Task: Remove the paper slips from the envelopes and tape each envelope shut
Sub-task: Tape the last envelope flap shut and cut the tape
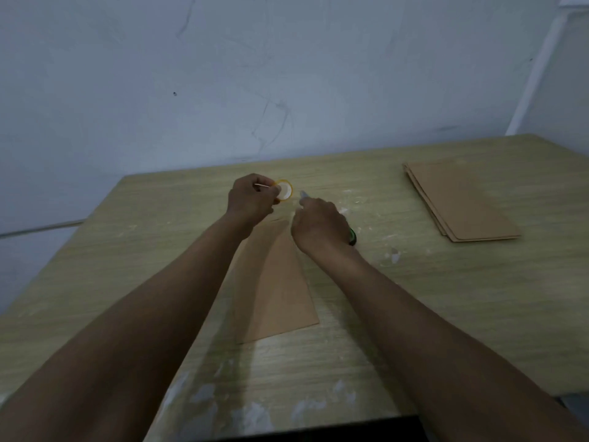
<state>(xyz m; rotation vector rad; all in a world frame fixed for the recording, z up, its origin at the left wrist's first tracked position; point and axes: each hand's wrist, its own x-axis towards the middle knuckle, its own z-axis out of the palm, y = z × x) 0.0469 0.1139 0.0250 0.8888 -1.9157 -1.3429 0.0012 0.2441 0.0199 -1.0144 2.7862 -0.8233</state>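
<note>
A brown envelope [274,282] lies flat on the wooden table [414,298], and everything else is placed here relative to it. Just beyond its far end, the left hand [250,199] grips a small roll of clear tape [283,190] — fingers curled round the roll, held above the tabletop. Beside it, over the envelope's far right corner, the right hand [320,226] is closed round a cutter [351,236]: its green-and-black end shows behind the wrist, and a grey tip pokes out past the fingers toward the tape. Well to the right of the envelope and further back, a stack of brown envelopes [459,202] rests near the table's far edge. White smudges mark the wood around the envelope.
</note>
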